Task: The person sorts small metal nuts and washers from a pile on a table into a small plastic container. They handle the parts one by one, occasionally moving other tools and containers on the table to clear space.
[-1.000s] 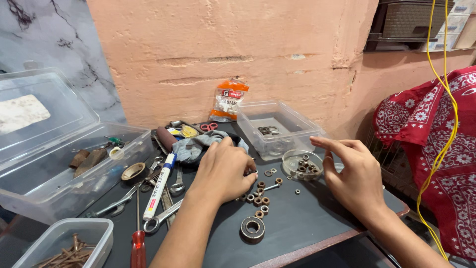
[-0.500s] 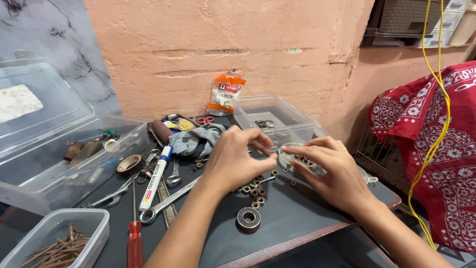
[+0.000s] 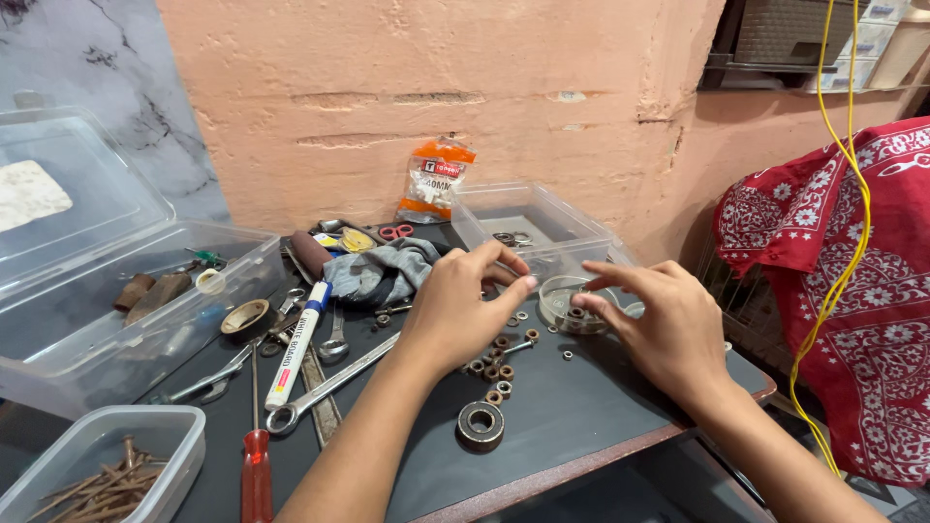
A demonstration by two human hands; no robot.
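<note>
My left hand (image 3: 465, 305) hovers over a scatter of small rusty nuts (image 3: 492, 372) on the dark tabletop (image 3: 581, 426). Its thumb and fingertips are pinched together just left of a small round clear dish (image 3: 567, 308); whatever is between them is hidden. My right hand (image 3: 664, 329) holds the dish at its right rim, thumb on the edge and fingers spread above it. The dish holds a few small metal parts. A steel bearing (image 3: 480, 422) lies nearer me.
A long wrench (image 3: 325, 387), a white marker (image 3: 298, 344), a red-handled screwdriver (image 3: 255, 470) and a grey rag (image 3: 383, 271) lie to the left. Clear boxes stand at the left (image 3: 126, 329), back (image 3: 533, 223) and front left with nails (image 3: 97, 470). Red patterned cloth (image 3: 843, 291) and a yellow cable (image 3: 852, 223) hang on the right.
My left hand has lifted off the nuts and moved to the dish with fingertips pinched. My right hand has closed in on the dish's right rim.
</note>
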